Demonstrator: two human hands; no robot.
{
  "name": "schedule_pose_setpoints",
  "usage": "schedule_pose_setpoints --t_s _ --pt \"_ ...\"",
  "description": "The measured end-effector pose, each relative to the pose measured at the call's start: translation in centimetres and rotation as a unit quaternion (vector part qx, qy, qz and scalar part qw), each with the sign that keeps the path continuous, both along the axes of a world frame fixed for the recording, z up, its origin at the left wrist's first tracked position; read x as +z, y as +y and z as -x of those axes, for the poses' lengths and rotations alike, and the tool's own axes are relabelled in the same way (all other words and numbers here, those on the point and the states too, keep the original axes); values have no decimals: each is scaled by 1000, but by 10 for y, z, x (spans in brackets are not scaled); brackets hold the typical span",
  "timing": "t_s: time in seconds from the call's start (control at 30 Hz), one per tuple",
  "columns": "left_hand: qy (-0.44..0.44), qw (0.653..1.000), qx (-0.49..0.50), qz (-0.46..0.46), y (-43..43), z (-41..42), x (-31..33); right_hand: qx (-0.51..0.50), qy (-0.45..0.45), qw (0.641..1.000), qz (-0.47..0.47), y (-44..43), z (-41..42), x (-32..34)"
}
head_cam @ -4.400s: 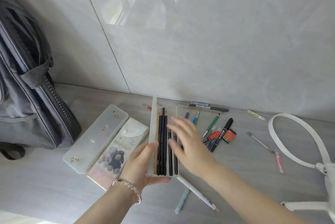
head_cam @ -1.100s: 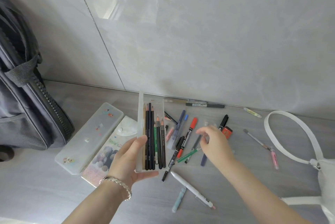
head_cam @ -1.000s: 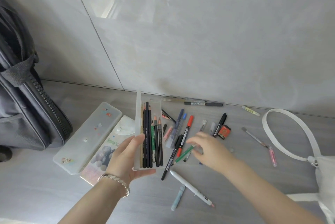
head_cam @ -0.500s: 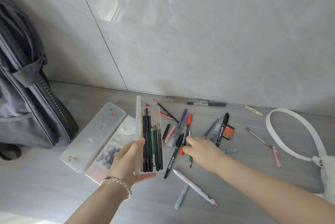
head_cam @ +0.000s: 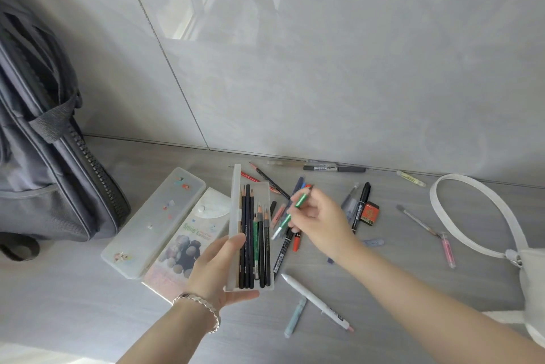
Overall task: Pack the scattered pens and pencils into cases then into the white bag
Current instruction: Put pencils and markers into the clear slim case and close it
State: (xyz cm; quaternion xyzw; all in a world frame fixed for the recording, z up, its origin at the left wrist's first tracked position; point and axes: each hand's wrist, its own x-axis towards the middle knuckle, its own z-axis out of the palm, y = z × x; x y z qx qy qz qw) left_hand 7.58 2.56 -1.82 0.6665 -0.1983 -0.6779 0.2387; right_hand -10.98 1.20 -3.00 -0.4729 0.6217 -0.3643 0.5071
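Note:
My left hand [head_cam: 216, 270] holds an open clear pencil case [head_cam: 250, 284] by its near left corner; several dark pencils lie in it. Just right of the case, my right hand [head_cam: 320, 223] pinches a green pen [head_cam: 301, 201] lifted off the floor and slanting toward the case. Under and around that hand several pens lie scattered, among them an orange marker [head_cam: 296, 242], a black marker [head_cam: 360, 207] and a white pen [head_cam: 315, 301]. The white bag [head_cam: 530, 281] sits at the right edge with its strap [head_cam: 472, 210] looped on the floor.
Two more cases lie left of the open one: a frosted case [head_cam: 153, 222] and a printed pouch [head_cam: 188, 240]. A grey backpack [head_cam: 38, 163] stands at the far left. A tiled wall [head_cam: 324, 69] rises behind, with pens along its base [head_cam: 333, 169]. A red eraser [head_cam: 368, 213] lies nearby.
My right hand has picked the green pen out of the pile and raised it toward the open case. My left hand still holds the case in the same place.

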Motion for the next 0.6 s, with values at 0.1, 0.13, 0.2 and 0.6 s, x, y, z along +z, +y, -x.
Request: schedule_pose_setpoints --t_s 0.1,0.13,0.2,0.6 --pt "16 1000 -2 -1 1 5 -1 54 0 998 -42 1 -16 13" --pt "23 1000 -4 2 1 7 -1 91 59 993 -52 2 -19 14" --pt "36 999 -10 11 -1 11 0 135 158 976 -65 3 -24 11" --pt "-2 996 85 42 -45 -6 14 75 377 923 -25 -101 -20 -31"
